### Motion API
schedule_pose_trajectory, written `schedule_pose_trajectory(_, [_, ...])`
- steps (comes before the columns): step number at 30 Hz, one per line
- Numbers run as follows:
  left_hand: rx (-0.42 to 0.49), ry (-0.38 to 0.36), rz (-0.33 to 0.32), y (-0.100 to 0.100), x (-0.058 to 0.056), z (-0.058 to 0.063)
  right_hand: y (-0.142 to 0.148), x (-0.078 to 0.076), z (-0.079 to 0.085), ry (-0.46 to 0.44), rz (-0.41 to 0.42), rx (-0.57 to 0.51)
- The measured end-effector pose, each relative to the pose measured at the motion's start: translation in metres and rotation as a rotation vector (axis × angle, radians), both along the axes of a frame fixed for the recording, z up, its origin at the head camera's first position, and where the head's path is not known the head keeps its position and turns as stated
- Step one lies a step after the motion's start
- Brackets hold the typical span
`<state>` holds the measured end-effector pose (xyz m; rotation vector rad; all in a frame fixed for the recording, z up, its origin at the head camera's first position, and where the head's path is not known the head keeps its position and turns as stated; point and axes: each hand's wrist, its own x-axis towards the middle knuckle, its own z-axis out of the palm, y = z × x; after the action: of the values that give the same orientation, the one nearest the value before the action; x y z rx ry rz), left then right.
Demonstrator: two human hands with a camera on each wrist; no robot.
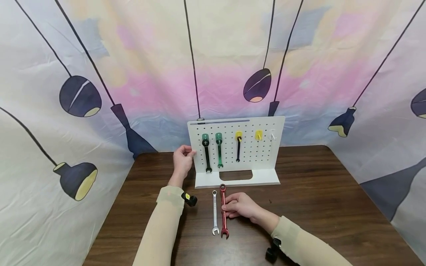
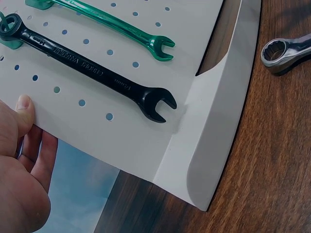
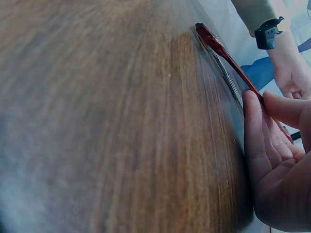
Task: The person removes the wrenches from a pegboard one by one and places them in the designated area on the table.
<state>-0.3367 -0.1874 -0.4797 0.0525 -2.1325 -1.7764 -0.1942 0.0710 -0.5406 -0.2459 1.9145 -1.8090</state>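
Observation:
With thumb and fingers my left hand (image 1: 183, 161) pinches the left edge of a white pegboard stand (image 1: 246, 155); the left wrist view shows the thumb (image 2: 24, 109) on its front and fingers behind. My right hand (image 1: 242, 206) pinches a red combination wrench (image 1: 223, 218) by the middle of its shank, its ring end near the stand's base. Just left of it a silver combination wrench (image 1: 215, 212) lies on the table. On the board hang a large black wrench (image 2: 87, 63), a green wrench (image 2: 114, 25) and a smaller black wrench (image 1: 238, 149).
Green hooks (image 1: 205, 136) and yellow hooks hold the hanging wrenches. One yellow hook (image 1: 259, 135) and a clear hook (image 1: 272, 135) at the right bear nothing. A brown wooden table (image 1: 316, 192) carries everything, with a patterned cloth (image 1: 149, 81) behind it.

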Motion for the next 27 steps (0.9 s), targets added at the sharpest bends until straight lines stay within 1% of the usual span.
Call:
schedule_pose_trajectory(6, [0.002, -0.01, 0.005, -0.0001, 0.0017, 0.0011, -0.002, 0.0026, 0.0022, 0.007, -0.004, 0.018])
schedule_pose_trajectory(17, [0.018, -0.016, -0.003, -0.0005, 0.001, -0.0001, -0.0037, 0.0035, 0.001, 0.013, -0.019, 0.057])
schedule_pose_trajectory(27, [0.022, -0.007, -0.002, -0.001, -0.0017, -0.0014, -0.0039, 0.0046, 0.009, 0.005, -0.03, 0.085])
